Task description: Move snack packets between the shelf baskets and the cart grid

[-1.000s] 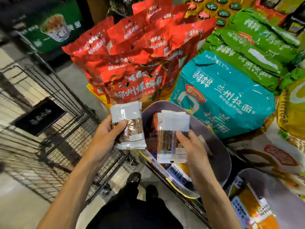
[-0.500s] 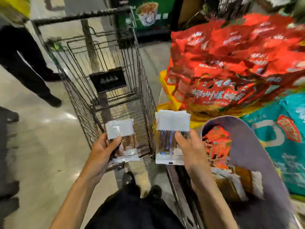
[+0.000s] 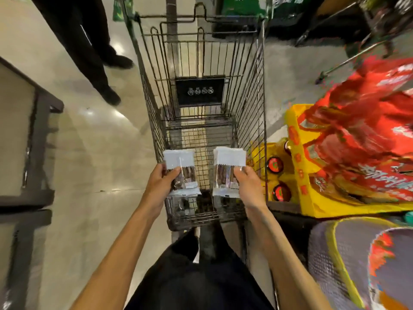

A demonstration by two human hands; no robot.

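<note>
My left hand (image 3: 159, 183) grips a small snack packet (image 3: 181, 172) with a white top and a clear window showing dark sticks. My right hand (image 3: 248, 185) pinches a matching snack packet (image 3: 226, 171) by its right edge. Both packets hang side by side above the near end of the wire shopping cart (image 3: 250, 121), over its grid floor. A grey shelf basket (image 3: 335, 260) with a yellow rim sits at the lower right, holding blurred packets.
Red snack bags (image 3: 362, 135) pile on a yellow display box (image 3: 299, 153) right of the cart. A person's dark legs and shoes (image 3: 98, 63) stand on the floor at the upper left. A dark-framed stand (image 3: 38, 135) borders the left side.
My view and both hands have swung left, away from the shelf baskets. The two packets now hang centred over the cart instead of beside its right wall.
</note>
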